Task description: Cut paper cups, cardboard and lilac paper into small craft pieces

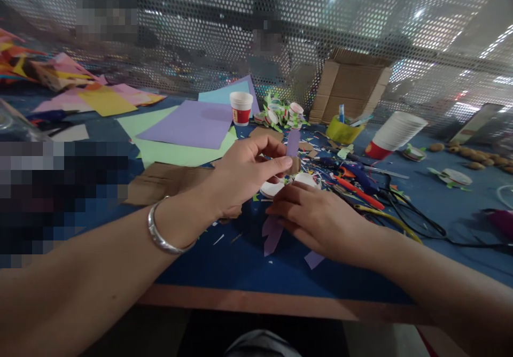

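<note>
My left hand (256, 164) pinches a small purple paper strip (293, 142) upright between thumb and fingers. Just below and to its right, my right hand (316, 215) has its fingers curled down onto a cut purple paper piece (273, 237); its thumb is hidden. Round white pieces (272, 187), which look like paper cup bottoms, lie behind the right fingers and are partly covered. Another small purple paper scrap (313, 260) rests on the blue table under the right wrist.
Purple sheets (188, 124) and cardboard (168, 180) lie left. Behind are a paper cup (241, 108), small green-and-white crafts (280, 112) and a yellow container (344, 131). Stacked cups (395, 135), tools with blue handles (363, 178) and black cables (420, 220) occupy the right.
</note>
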A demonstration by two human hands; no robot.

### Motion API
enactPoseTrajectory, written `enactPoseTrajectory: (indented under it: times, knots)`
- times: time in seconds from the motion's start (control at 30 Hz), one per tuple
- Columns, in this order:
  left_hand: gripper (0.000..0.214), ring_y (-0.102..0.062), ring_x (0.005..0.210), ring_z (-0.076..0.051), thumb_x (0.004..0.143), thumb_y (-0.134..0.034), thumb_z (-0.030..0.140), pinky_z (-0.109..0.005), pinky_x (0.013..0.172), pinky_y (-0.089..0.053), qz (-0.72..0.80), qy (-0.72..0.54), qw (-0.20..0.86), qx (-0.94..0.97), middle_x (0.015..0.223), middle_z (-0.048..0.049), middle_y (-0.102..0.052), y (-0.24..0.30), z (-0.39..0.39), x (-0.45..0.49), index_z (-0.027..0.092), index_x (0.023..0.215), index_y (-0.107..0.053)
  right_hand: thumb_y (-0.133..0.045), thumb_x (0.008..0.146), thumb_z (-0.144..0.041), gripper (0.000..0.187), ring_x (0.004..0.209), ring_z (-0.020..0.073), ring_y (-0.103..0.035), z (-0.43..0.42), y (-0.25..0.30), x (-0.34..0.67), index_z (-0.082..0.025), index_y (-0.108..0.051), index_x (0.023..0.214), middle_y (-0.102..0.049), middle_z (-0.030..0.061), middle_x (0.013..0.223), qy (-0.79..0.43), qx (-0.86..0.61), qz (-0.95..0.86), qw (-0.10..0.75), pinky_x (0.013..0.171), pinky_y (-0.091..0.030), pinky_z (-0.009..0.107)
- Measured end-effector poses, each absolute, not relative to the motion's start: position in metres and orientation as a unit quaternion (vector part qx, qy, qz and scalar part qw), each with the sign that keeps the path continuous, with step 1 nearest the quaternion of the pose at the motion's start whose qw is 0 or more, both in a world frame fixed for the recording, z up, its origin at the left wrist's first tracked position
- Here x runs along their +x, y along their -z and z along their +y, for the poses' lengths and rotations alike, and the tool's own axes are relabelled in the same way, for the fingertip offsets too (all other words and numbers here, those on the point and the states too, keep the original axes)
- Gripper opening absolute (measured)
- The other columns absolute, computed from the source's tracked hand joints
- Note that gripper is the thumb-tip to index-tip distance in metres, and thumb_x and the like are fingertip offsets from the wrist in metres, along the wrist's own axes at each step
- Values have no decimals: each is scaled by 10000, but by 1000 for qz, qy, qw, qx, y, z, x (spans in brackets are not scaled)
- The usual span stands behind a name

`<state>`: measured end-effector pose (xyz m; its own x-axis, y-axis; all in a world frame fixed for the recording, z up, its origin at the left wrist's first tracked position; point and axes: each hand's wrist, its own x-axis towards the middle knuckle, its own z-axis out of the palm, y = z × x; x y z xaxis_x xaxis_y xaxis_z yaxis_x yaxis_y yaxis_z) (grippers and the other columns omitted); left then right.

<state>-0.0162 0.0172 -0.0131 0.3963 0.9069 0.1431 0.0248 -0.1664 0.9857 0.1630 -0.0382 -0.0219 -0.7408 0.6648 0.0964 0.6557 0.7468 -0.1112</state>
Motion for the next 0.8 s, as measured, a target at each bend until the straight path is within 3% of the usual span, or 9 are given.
enactPoseTrajectory:
  times: [0.33,0.57,0.67,0.8]
  knots:
    - [128,-603,695,-102,820,-704,214,-245,658,-511,348,-431,551,624,800,17,-606,15,18,-13,157,877,-605,-551,923,-144,206,958,262,-630,-32,17,156,-152,-688,1077,-650,109,1076,-80,-356,-931,26,853,-538,432]
    - [123,-603,640,-97,830,-708,233,-230,614,-483,359,-428,578,594,744,16,-652,15,20,-15,173,857,-604,-522,948,-156,156,968,219,-623,-30,10,191,-171,-663,1015,-658,88,997,-94,-365,-913,152,848,-496,339]
    - [125,-589,596,-88,833,-708,217,-219,587,-461,373,-430,601,562,704,16,-659,14,19,-14,173,836,-592,-563,949,-270,135,847,207,-623,-19,1,224,-193,-665,991,-672,74,951,-7,-480,-855,195,756,-465,332]
    - [126,-599,607,-86,839,-710,205,-208,582,-460,375,-437,614,539,702,9,-660,12,19,-12,166,826,-590,-625,884,-337,155,772,226,-599,-3,-2,267,-190,-673,884,-688,104,906,20,-685,-721,103,707,-402,367]
